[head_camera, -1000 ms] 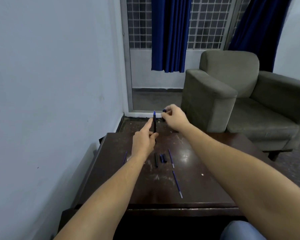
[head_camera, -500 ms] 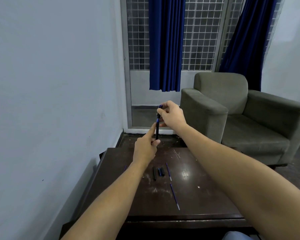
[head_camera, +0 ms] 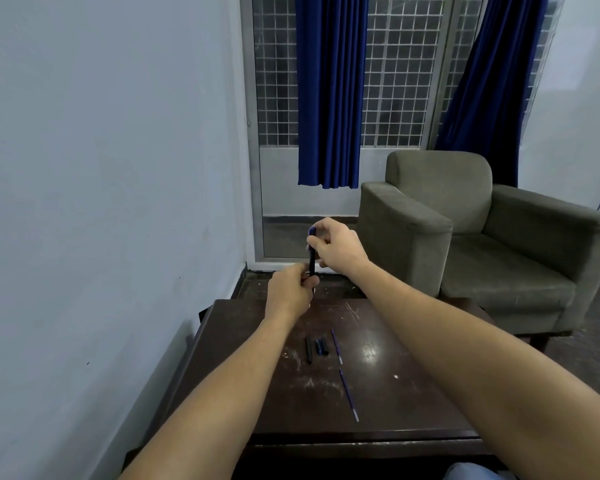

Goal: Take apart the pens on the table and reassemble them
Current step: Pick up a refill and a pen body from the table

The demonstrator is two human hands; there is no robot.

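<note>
above the far edge of the tabletop [head_camera: 413, 403] the left hand [head_camera: 290, 294] grips the base of an upright black pen [head_camera: 312, 263], and the right hand [head_camera: 336, 249] pinches its blue top. near the tabletop's middle lie a black barrel [head_camera: 309, 349], short dark pieces [head_camera: 321, 346] and two blue refills [head_camera: 349, 394].

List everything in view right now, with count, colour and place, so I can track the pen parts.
pen: one, black with blue top, held upright above the table's far edge
barrel: one, black, lying mid-table
short pieces: two, dark blue-black, just right of the barrel
refills: two, blue, one right of the short pieces, one nearer the front edge
table: one, dark brown, scuffed, near the left wall
armchair: one, grey-green, beyond the table at right
curtains: two, blue, over the grilled windows
left hand: one, holds the pen's lower end
right hand: one, pinches the pen's top
</note>
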